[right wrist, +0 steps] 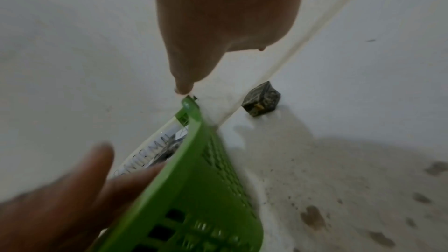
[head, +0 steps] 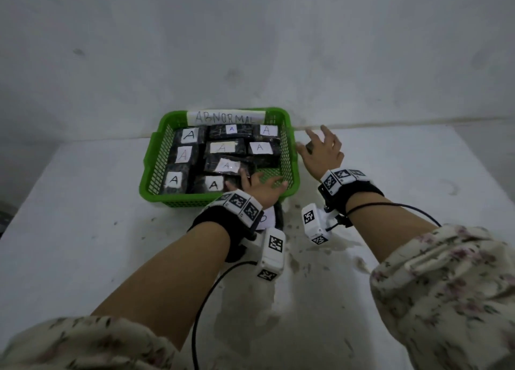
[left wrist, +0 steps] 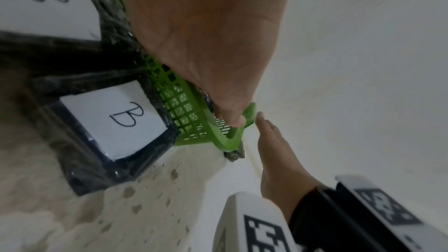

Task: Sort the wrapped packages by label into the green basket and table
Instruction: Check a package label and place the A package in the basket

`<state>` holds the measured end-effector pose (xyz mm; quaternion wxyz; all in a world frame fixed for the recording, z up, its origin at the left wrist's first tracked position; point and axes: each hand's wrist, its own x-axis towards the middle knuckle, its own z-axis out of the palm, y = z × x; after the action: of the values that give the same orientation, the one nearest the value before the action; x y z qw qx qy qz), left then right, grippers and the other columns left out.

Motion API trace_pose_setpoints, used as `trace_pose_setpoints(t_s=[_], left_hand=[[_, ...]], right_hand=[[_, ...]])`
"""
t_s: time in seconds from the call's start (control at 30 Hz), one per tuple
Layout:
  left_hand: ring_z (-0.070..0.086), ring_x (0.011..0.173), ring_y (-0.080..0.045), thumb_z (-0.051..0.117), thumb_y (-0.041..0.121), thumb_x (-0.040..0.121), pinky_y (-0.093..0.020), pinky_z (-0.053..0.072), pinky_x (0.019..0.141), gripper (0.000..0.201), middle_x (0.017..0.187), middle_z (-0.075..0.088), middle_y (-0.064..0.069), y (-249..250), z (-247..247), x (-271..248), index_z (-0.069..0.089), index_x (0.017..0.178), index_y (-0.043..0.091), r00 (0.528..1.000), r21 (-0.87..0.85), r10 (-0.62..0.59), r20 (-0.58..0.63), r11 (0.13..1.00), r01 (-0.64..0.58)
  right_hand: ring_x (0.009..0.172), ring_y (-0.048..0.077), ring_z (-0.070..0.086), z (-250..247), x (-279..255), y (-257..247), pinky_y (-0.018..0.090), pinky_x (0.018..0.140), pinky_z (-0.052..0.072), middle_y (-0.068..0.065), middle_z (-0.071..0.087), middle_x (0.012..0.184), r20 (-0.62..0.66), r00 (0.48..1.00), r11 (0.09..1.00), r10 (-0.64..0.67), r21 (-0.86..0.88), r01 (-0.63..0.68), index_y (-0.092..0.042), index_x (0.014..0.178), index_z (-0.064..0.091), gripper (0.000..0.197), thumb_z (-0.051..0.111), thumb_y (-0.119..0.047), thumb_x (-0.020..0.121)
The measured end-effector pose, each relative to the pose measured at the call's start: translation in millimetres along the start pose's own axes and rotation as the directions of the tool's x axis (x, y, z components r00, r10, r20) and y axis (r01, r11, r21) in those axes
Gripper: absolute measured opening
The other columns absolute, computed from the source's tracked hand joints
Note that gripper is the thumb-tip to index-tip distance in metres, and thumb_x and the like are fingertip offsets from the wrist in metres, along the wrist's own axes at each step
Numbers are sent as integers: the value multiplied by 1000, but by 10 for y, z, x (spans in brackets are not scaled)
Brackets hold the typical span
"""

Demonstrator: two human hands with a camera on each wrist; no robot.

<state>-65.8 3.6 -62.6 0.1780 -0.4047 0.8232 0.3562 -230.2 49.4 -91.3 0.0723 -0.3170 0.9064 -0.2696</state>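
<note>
The green basket (head: 178, 199) with a strip reading ABNORMAL holds several black wrapped packages labelled A (head: 223, 148). My left hand (head: 259, 183) lies with spread fingers over the basket's front right corner, and its thumb (left wrist: 237, 120) touches the rim. It holds nothing. Two packages labelled B (left wrist: 114, 120) lie on the table against the basket's front wall, beneath my left wrist. My right hand (head: 320, 146) hovers with straight spread fingers (right wrist: 184, 87) just right of the basket. A small dark package (right wrist: 261, 101) sits on the table by the wall, apart from those fingers.
The white table (head: 83, 202) is stained and speckled in front of the basket. A white wall (head: 250, 49) rises directly behind the basket and the table's far edge. Black cables run from both wrist cameras along my forearms.
</note>
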Motion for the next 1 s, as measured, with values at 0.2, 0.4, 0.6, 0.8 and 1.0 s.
trace_pose_setpoints(t_s=[0.2,0.4,0.6,0.8,1.0], left_hand=[[5,146,-20,23,46,101,-50,-11,114,46,155,20,10,126,-140,-170,36,143,33,991,-30,46,128,999,-43],[-12,146,-29,20,73,86,-65,-13,109,53,158,2,10,-37,-101,30,33,135,58,992,103,-18,127,995,5],[-11,146,-27,13,88,67,-64,-11,110,74,158,5,13,-12,-94,43,35,132,61,989,139,-18,146,990,-3],[-9,146,-27,21,64,93,-59,-12,113,50,158,2,5,1,-98,-24,33,139,50,991,86,-21,131,996,10],[4,145,-17,24,45,101,-42,-9,115,45,156,16,7,104,-117,-153,41,140,30,995,36,42,89,998,-46]], right_hand=[[146,34,-2,-3,171,223,51,113,18,-1,-2,161,171,984,987,51,-160,-23,-35,150,19,63,51,-34,95],[146,31,-2,186,417,291,58,110,21,5,-2,160,396,918,963,10,-252,99,-25,152,14,79,62,-26,89],[127,34,33,275,303,199,48,96,37,15,37,137,211,977,926,-14,-366,92,-7,133,39,54,63,-11,85],[126,35,32,217,107,358,45,103,30,19,37,134,202,969,910,141,-413,-46,-2,122,53,35,55,-10,88],[130,39,25,160,-250,522,47,104,30,15,27,143,150,970,939,189,-316,-134,-15,123,58,37,50,-4,89]])
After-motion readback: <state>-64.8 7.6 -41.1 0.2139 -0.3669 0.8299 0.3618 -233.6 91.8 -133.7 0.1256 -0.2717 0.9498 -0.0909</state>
